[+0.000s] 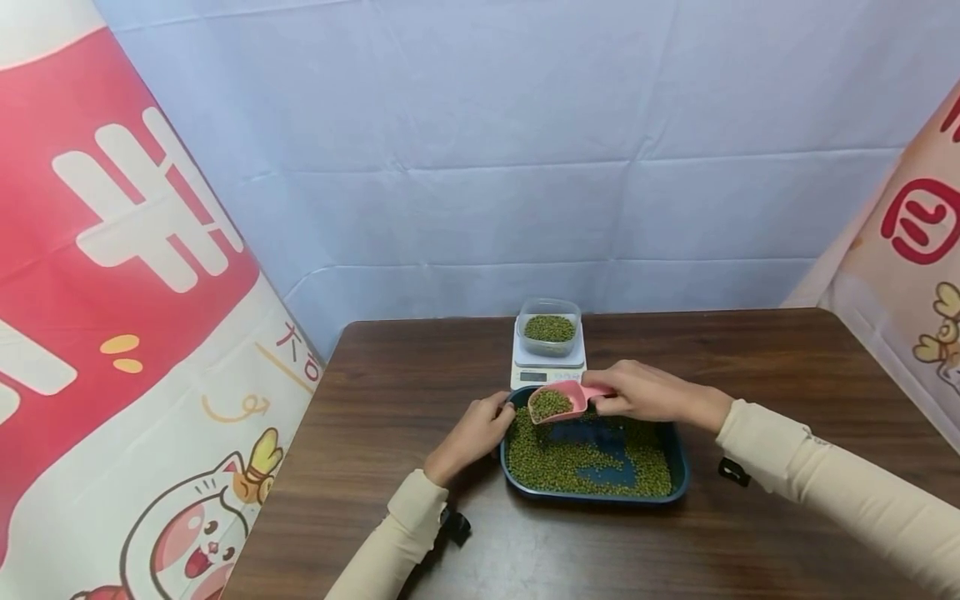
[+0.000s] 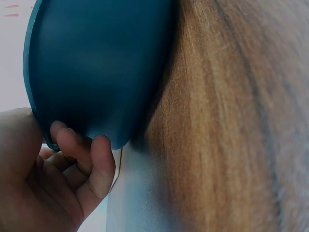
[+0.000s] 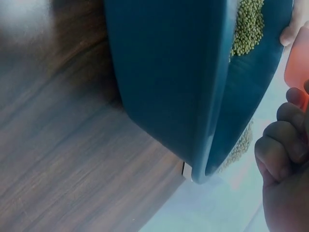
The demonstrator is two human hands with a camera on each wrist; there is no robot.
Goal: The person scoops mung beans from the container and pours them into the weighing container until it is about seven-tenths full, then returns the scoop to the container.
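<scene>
My right hand [image 1: 637,392] grips the handle of a pink scoop [image 1: 576,395], its bowl filled with green mung beans [image 1: 550,404]. The scoop is over the back part of a dark blue tray [image 1: 681,467]. Mung beans cover much of the tray floor, with bare blue patches in the middle. At the tray's back left corner, my left hand [image 1: 474,432] holds the rim; the left wrist view shows its fingers [image 2: 101,154] curled at the tray's edge. In the right wrist view, curled fingers [image 3: 285,140] wrap the scoop's handle.
Right behind the tray stands a white kitchen scale [image 1: 522,372] with a small display. A clear plastic container [image 1: 576,319] on it holds more mung beans. The brown wooden table [image 1: 405,367] reaches back to a pale cloth backdrop [image 1: 450,150], with printed banners on both sides.
</scene>
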